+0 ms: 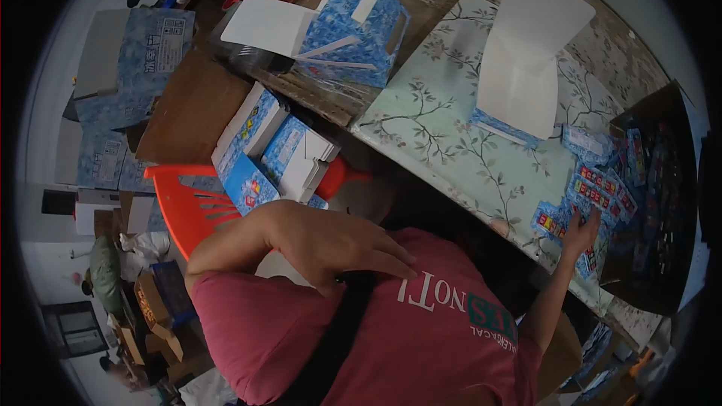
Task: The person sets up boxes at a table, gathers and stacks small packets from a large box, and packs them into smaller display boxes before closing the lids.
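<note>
My left hand (338,248) is bent in front of my chest, over the black strap (331,342) on the pink shirt. Its thumb and fingers are apart, with nothing visible held. My right hand (579,234) reaches to the right side of the flowered table, its fingers closed on a blue packet (553,219) with coloured printing. Around it lie more blue packets (598,188), piled against a large open carton (654,271) holding many similar ones. Farther back on the table stands an open white-lined box (519,68) with a blue printed outside.
Another open blue box (353,22) sits on the wooden table at the back. Folded blue cartons (274,146) rest on an orange chair (177,203). Large blue cartons (135,64) are stacked at the left. The table's near edge runs between my hands.
</note>
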A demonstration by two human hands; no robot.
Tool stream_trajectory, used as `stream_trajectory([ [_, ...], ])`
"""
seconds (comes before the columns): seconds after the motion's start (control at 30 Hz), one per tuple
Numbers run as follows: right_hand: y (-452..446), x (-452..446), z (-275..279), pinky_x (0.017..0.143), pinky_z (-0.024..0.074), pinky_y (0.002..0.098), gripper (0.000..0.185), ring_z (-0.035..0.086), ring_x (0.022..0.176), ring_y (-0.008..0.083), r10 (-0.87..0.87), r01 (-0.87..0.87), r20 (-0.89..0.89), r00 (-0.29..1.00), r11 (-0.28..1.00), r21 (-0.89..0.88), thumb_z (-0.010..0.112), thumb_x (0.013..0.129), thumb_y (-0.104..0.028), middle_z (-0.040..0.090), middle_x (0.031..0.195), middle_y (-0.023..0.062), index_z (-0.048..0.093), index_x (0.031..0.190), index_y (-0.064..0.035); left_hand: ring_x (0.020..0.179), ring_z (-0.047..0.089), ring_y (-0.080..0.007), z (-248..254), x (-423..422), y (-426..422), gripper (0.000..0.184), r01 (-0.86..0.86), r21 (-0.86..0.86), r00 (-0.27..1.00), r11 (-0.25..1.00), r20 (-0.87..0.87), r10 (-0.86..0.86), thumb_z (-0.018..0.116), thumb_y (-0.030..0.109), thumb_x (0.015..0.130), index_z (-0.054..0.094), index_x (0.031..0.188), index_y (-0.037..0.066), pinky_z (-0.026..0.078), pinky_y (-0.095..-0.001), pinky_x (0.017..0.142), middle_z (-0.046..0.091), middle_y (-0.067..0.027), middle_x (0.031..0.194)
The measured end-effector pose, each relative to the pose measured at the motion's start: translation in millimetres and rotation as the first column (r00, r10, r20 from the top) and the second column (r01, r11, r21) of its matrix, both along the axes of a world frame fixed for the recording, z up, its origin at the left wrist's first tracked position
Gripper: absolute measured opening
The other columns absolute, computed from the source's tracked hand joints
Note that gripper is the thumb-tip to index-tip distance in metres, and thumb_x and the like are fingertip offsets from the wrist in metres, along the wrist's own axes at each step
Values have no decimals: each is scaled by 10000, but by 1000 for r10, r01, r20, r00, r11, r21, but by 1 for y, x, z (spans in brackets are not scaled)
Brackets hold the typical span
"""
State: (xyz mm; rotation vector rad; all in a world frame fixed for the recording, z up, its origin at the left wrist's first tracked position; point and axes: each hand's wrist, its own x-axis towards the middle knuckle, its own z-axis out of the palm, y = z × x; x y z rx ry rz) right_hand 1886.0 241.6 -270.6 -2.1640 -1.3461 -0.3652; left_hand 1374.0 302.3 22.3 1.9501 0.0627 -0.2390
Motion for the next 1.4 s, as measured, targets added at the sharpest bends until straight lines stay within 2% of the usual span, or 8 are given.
stream_trajectory([
  [0.17, 10, -2, -2, 943, 378, 475, 447, 477, 1164, 353, -117, 136, 164, 979, 985, -109, 595, 847, -319, 484, 1291, 187, 526, 1231, -101, 1139, 508, -339, 24, -17, -21, 362, -256, 176, 790, 951, 605, 101, 637, 144, 730, 585, 1046, -24, 437, -453, 919, 559, -189, 1162],
  [0.3, 9, -7, 1, 901, 404, 481, 416, 504, 1127, 343, -132, 165, 227, 965, 978, -131, 564, 865, -339, 517, 1261, 147, 537, 1209, -107, 1059, 562, -242, 37, -69, -59, 264, -683, 124, 62, 720, 992, -113, 615, 281, 835, 611, 871, 19, 474, -365, 816, 634, -101, 985],
  [0.47, 7, -3, 0, 838, 425, 480, 439, 529, 1080, 326, -65, 109, 255, 965, 981, -163, 510, 894, -416, 518, 1253, 126, 535, 1207, -110, 903, 588, -307, 2, -200, -66, 779, -861, -508, -507, 26, 852, -130, 317, 691, 839, 620, 900, -24, 411, -375, 911, 629, -163, 871],
  [0.5, 9, 6, -11, 836, 426, 474, 440, 531, 1076, 323, -65, 114, 324, 944, 984, -136, 498, 901, -426, 516, 1256, 123, 536, 1209, -114, 873, 599, -312, -22, -234, -67, 901, -742, -666, -670, 81, 737, -88, 206, 756, 811, 608, 871, -48, 421, -397, 910, 629, -197, 858],
  [0.57, 11, 10, -15, 846, 422, 468, 428, 533, 1068, 321, -24, 75, 366, 930, 989, -127, 454, 926, -435, 515, 1262, 108, 537, 1220, -135, 829, 610, -313, -53, -265, -78, 919, -447, -850, -818, -278, 514, -257, 212, 781, 792, 602, 822, -51, 443, -390, 877, 635, -194, 819],
  [0.87, 12, 11, -20, 916, 385, 460, 433, 523, 1087, 289, -86, 196, 433, 897, 957, -216, 407, 941, -464, 504, 1276, 82, 529, 1242, -178, 853, 618, -306, -85, -330, -166, 738, -321, -923, -935, -212, 274, 225, 352, 662, 857, 612, 732, -18, 466, -347, 836, 650, -169, 821],
  [1.23, 12, 20, -33, 902, 404, 460, 432, 529, 1076, 296, -90, 236, 486, 869, 940, -248, 366, 958, -452, 500, 1290, 78, 521, 1261, -186, 864, 637, -278, -108, -322, -183, 646, 80, -845, -997, -529, -58, -57, 256, 587, 916, 557, 774, 32, 480, -318, 693, 655, -145, 845],
  [1.4, 8, -8, 1, 870, 425, 462, 424, 532, 1070, 299, -57, 188, 382, 922, 930, -315, 370, 959, -444, 515, 1274, 74, 528, 1254, -184, 902, 620, -270, -106, -357, -185, 616, 420, -882, -907, -214, -411, -88, 231, 534, 933, 569, 860, 24, 483, -339, 724, 644, -146, 940],
])
